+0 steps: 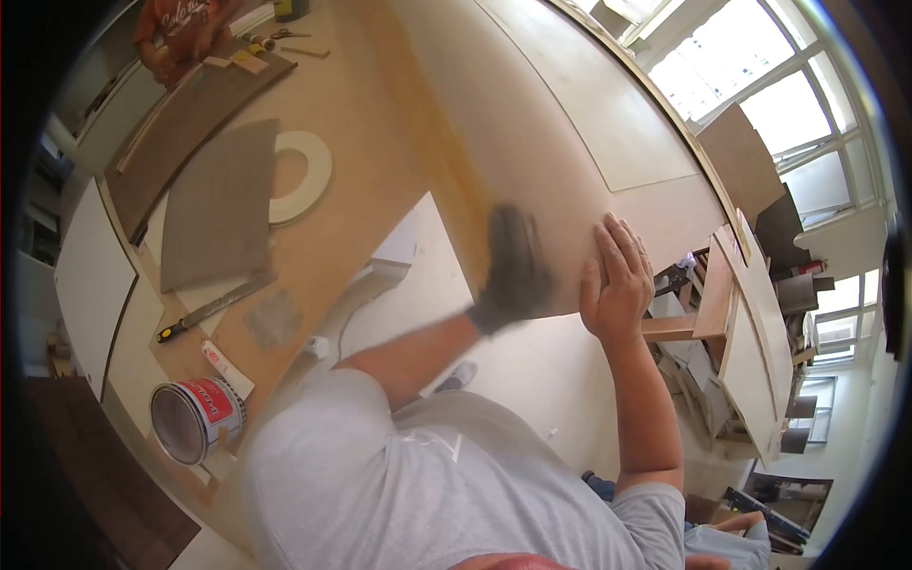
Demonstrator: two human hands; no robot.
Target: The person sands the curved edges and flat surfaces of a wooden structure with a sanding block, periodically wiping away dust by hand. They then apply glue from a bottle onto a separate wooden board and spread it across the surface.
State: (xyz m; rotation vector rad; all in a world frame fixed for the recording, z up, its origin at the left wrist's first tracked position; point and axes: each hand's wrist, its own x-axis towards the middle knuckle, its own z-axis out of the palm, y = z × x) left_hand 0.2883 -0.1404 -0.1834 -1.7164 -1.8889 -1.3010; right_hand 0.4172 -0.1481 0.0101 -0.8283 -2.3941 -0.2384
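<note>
My left hand [517,261], in a dark grey glove, lies over the near end of a wide pinkish-tan panel [532,123]. Motion blurs it, but its fingers appear stretched out along the surface, with nothing visible in them. Bare and flat, my right hand [619,277] rests at the same panel's near edge, fingers pointing away from me and thumb toward the glove. A yellowish-brown strip [432,104] runs along the panel's left side. Farther along lies a thin pale sheet [608,104] with a dark outline.
Left, a tan worktable [366,142] bears a white ring [312,176], grey-brown curved pieces [220,204], a long-bladed tool with a black-and-yellow handle [214,309] and a red-labelled can [195,418]. A person in an orange shirt [180,28] is beyond. Stacked boards [750,332] stand right.
</note>
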